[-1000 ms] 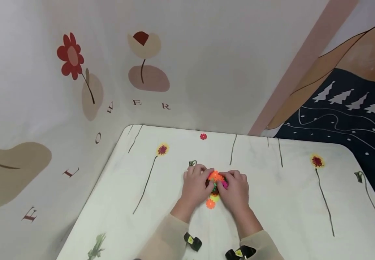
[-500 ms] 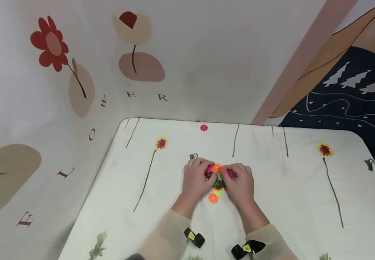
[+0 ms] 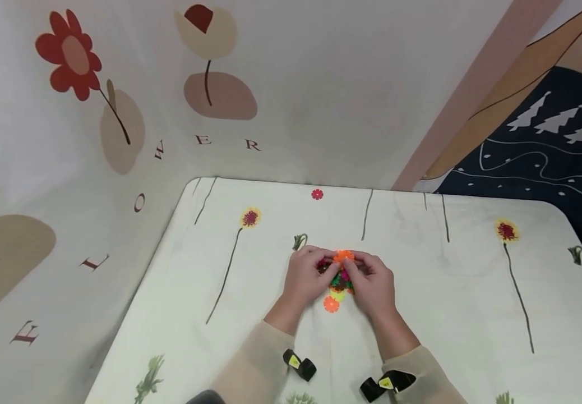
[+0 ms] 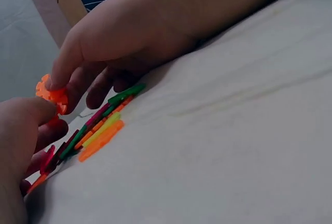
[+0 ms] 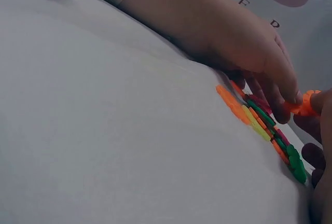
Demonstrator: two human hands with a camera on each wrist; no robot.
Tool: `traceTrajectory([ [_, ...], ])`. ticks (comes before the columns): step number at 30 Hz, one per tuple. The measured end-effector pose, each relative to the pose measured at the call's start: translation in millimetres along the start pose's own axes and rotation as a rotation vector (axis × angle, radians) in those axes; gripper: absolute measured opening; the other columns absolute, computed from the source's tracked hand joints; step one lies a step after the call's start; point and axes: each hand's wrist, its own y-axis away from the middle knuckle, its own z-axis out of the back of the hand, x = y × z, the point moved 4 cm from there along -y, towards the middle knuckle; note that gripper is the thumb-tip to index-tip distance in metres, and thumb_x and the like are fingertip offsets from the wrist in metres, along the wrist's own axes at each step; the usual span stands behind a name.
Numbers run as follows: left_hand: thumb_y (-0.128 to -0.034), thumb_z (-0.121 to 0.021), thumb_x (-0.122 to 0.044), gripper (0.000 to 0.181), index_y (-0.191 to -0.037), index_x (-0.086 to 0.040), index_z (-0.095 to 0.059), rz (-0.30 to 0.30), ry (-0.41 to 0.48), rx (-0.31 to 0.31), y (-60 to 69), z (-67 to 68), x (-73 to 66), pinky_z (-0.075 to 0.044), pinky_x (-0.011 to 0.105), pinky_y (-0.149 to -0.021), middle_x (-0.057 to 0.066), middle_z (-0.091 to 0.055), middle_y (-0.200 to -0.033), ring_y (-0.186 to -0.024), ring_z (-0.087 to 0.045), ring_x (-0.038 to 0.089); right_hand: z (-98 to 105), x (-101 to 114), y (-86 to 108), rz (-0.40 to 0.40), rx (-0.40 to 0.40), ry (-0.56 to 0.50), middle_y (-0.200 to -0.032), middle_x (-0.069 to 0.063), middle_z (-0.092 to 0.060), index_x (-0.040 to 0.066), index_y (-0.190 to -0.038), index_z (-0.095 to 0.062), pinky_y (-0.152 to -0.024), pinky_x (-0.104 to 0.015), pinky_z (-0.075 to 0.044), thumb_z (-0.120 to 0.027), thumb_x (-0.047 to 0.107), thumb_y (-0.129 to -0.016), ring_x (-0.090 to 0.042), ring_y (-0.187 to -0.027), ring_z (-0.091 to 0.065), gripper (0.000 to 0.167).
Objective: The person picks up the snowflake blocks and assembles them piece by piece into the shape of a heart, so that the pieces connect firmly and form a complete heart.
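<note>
Left hand [image 3: 305,276] and right hand [image 3: 374,281] pinch an orange piece [image 3: 343,256] between them.
Below, flat colorful pieces [image 3: 341,284] lie overlapping on the white table [image 3: 432,297], an orange disc [image 3: 331,304] nearest.

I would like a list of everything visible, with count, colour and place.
Printed tabletop: one, white, lower head view
Heap of notched plastic discs: uncounted, orange, yellow, green, pink, darker, on tabletop
Held notched plastic disc: at least one, orange, above the heap
Flower-shaped disc, perhaps printed: one, red, tabletop's far edge
Backdrop with printed flowers, letters: one, whitish, behind the tabletop
Tree-patterned panel: one, navy and white, far right
Yellow-labelled wrist devices: two, black, bottom centre
Cropped object, unclear: one, dark, bottom edge
Sleeves: two, beige, bottom edge
Left hand: one, bare, pinching the held disc
Right hand: one, bare, pinching it
</note>
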Motion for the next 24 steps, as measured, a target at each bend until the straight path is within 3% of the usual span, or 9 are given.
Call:
traceTrajectory([
  [7,-0.0973,-0.079,-0.018,0.012,-0.107,-0.011,-0.083,0.109,0.180,-0.040,-1.7,4.8,6.0,-0.054,0.033,-0.080,-0.005,-0.077,-0.089,-0.090,-0.065,0.014,-1.5,-0.4,-0.9,-0.019,0.014,0.021,-0.097,-0.004,-0.077,0.008,-0.112,-0.080,-0.077,-0.018,-0.051,-0.078,0.018,-0.100,-0.016,-0.086,-0.067,0.016],
  [13,-0.0992,-0.076,-0.019,0.015,-0.111,-0.011,-0.081,0.186,0.233,-0.035,-0.9,3.8,8.4,-0.054,0.028,-0.074,-0.005,-0.075,-0.092,-0.088,-0.064,0.013,-1.0,-1.7,-0.3,-0.028,0.019,0.051,-0.102,-0.005,-0.076,0.008,-0.113,-0.080,-0.078,-0.022,-0.051,-0.077,0.018,-0.101,-0.018,-0.089,-0.066,0.016],
  [20,-0.1012,-0.073,-0.019,0.016,-0.113,-0.012,-0.079,0.233,0.298,-0.049,-1.2,3.3,9.4,-0.058,0.034,-0.089,-0.006,-0.078,-0.091,-0.097,-0.069,0.015,-1.3,0.2,-1.2,0.000,0.031,0.061,-0.105,-0.003,-0.077,0.010,-0.115,-0.080,-0.080,-0.019,-0.051,-0.077,0.019,-0.101,-0.017,-0.092,-0.066,0.017],
  [24,-0.1008,-0.071,-0.019,0.018,-0.116,-0.012,-0.078,0.244,0.321,-0.052,0.8,4.3,9.3,-0.057,0.036,-0.089,-0.008,-0.077,-0.087,-0.095,-0.070,0.014,-2.3,0.3,-0.4,0.000,0.041,0.059,-0.106,-0.002,-0.077,0.011,-0.115,-0.080,-0.081,-0.017,-0.052,-0.078,0.019,-0.100,-0.016,-0.094,-0.067,0.017],
])
